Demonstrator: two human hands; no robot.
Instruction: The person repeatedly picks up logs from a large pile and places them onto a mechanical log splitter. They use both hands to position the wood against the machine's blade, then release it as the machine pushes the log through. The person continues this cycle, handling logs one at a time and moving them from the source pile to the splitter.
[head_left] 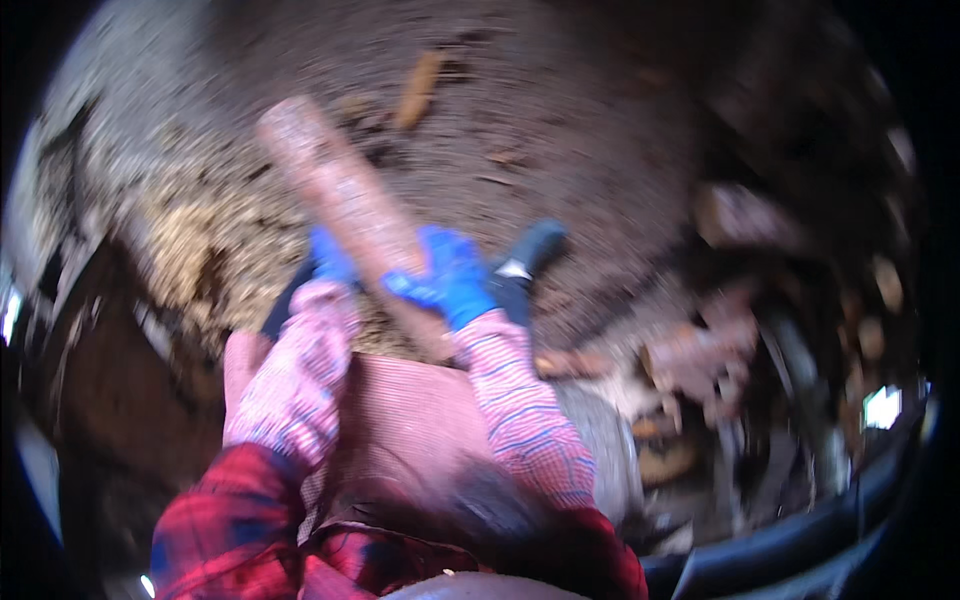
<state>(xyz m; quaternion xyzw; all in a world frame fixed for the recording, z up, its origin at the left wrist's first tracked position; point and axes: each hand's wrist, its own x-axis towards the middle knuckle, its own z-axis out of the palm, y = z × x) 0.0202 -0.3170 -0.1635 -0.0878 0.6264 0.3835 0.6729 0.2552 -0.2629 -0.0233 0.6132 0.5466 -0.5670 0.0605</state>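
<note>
A long reddish-brown log slants across in front of me, its far end up and to the left, its near end by my lap. My left hand, in a blue glove, holds the log from its left side, with the fingers partly hidden behind it. Across the right side lies my right hand, also blue-gloved, gripping the log nearer its lower end. A pinkish apron covers my lap just below. The picture is smeared by motion.
A yellowish wood piece lies on the dirt floor ahead. Pale wood shavings are heaped at the left. To the right are a cut log, another log and several scraps. My boot stands beyond my right hand.
</note>
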